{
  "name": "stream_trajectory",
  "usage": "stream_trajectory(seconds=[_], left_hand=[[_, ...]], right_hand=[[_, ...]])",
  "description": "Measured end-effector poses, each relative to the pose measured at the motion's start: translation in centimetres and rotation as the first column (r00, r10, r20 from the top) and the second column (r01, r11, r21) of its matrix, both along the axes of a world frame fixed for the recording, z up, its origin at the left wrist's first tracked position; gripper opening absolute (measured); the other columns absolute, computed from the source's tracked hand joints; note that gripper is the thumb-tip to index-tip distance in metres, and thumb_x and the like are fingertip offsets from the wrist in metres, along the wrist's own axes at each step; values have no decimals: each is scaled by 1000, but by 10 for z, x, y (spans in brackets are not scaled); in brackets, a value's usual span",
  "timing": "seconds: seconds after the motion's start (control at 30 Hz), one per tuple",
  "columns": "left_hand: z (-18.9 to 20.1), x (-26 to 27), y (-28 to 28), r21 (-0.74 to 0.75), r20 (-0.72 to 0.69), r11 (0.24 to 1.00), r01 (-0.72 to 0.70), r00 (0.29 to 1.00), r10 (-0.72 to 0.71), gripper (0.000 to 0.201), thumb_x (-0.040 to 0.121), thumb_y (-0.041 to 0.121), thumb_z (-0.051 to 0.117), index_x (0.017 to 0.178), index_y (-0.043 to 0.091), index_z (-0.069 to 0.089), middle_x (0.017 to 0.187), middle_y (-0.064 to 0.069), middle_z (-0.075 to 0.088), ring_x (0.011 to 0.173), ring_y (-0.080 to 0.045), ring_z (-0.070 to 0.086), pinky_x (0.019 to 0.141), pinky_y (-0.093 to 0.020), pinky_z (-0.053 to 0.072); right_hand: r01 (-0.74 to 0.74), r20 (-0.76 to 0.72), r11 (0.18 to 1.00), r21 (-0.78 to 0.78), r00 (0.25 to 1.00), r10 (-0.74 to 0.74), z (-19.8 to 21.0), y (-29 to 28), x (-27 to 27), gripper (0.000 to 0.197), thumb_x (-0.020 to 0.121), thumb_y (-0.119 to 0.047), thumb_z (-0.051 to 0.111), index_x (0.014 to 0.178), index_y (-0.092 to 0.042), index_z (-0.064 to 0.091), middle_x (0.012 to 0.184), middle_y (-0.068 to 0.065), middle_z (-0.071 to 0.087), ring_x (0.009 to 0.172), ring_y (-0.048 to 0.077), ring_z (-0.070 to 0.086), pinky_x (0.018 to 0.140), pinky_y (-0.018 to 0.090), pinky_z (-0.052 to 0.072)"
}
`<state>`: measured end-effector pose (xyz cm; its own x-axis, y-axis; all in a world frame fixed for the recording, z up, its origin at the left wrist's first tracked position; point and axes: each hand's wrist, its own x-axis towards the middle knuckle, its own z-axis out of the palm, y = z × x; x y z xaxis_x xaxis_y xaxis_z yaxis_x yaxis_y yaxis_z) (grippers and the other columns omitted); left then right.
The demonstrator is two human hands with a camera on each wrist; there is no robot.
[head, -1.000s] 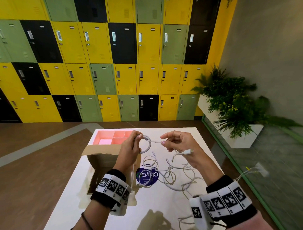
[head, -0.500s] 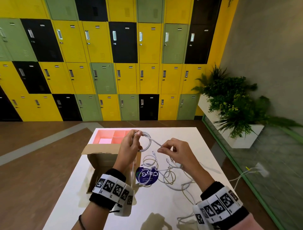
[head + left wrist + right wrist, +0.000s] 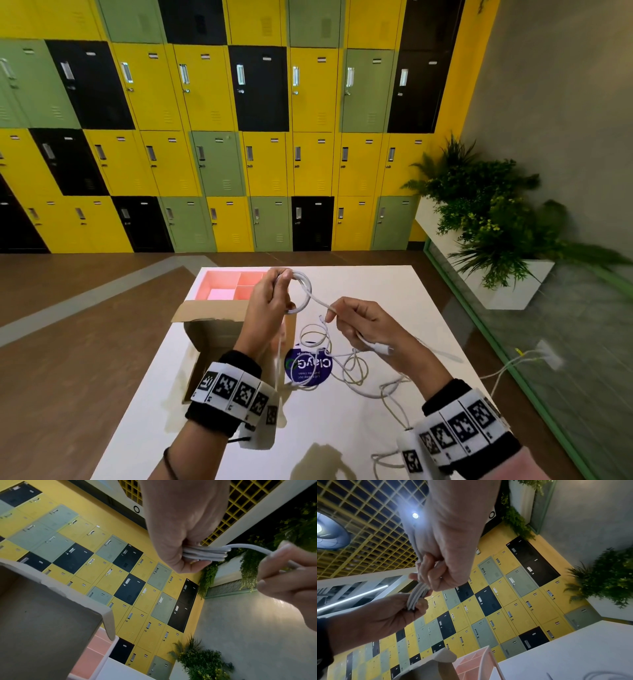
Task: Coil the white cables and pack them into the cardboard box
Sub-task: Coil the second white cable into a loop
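My left hand [image 3: 270,298] grips a small coil of white cable [image 3: 303,291] above the table, just right of the open cardboard box [image 3: 209,329]. The left wrist view shows the coil's stacked loops [image 3: 205,553] held between thumb and fingers. From the coil a free strand runs down to my right hand [image 3: 356,322], which pinches it; the plug end [image 3: 382,348] sticks out below the palm. In the right wrist view the right hand [image 3: 436,573] holds the strand right by the coil [image 3: 416,597]. Several loose white cables [image 3: 342,366] lie tangled on the white table [image 3: 394,291].
A pink divided tray [image 3: 233,286] stands behind the box at the table's far left. A round blue sticker [image 3: 308,368] lies under the tangle. More cable [image 3: 387,459] trails off the near right edge. A planter [image 3: 496,240] and a glass partition stand to the right.
My right hand has swung down and right from the coil, drawing the strand out between the hands. The left hand has kept hold of the coil and risen slightly.
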<state>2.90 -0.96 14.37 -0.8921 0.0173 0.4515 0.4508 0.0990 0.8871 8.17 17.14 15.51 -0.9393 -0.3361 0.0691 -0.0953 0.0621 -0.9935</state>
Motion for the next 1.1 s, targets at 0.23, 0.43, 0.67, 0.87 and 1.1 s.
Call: stream_trajectory(seconds=[0.23, 0.43, 0.67, 0.87, 1.1], left_hand=[[-3, -3, -5, -133, -20, 991, 26, 999, -29, 18, 100, 15, 43, 97, 5, 57, 63, 3, 52, 48, -2, 46, 46, -14, 38], [-8, -3, -4, -276, -65, 961, 19, 997, -38, 13, 99, 13, 44, 94, 9, 56, 61, 0, 52, 47, -6, 51, 46, -15, 43], [-11, 4, 3, -282, 60, 936, 211, 977, -202, 15, 99, 17, 46, 98, 7, 57, 67, -5, 49, 50, -3, 48, 50, -18, 44], [-4, 6, 3, -187, 106, 931, 314, 949, -298, 19, 85, 28, 65, 96, 17, 54, 67, -24, 44, 60, -23, 42, 51, -17, 47], [-5, 10, 15, -41, 92, 968, 248, 966, -244, 31, 80, 47, 65, 96, 23, 58, 80, -30, 54, 67, -25, 47, 57, -38, 43]], right_hand=[[-62, -111, 898, 436, 986, 122, 4, 16, -5, 21, 97, -21, 52, 100, -13, 70, 83, 2, 59, 57, 4, 47, 54, 17, 40], [329, -409, 767, 551, 908, -96, 0, 18, -15, 15, 94, -16, 57, 96, -9, 70, 93, 8, 58, 76, 14, 63, 71, 24, 52], [610, -560, 775, 165, 705, -435, -2, 9, -19, 16, 97, -14, 52, 91, -9, 66, 89, 2, 61, 72, 5, 63, 62, 9, 48], [620, -468, 779, 95, 718, -515, -8, 11, -17, 18, 97, -16, 51, 90, -10, 67, 84, -1, 64, 68, 4, 61, 60, 11, 46], [586, -231, 810, -27, 784, -576, -17, -1, -18, 23, 100, -17, 44, 92, -7, 63, 81, 5, 68, 67, 5, 62, 65, 19, 52]])
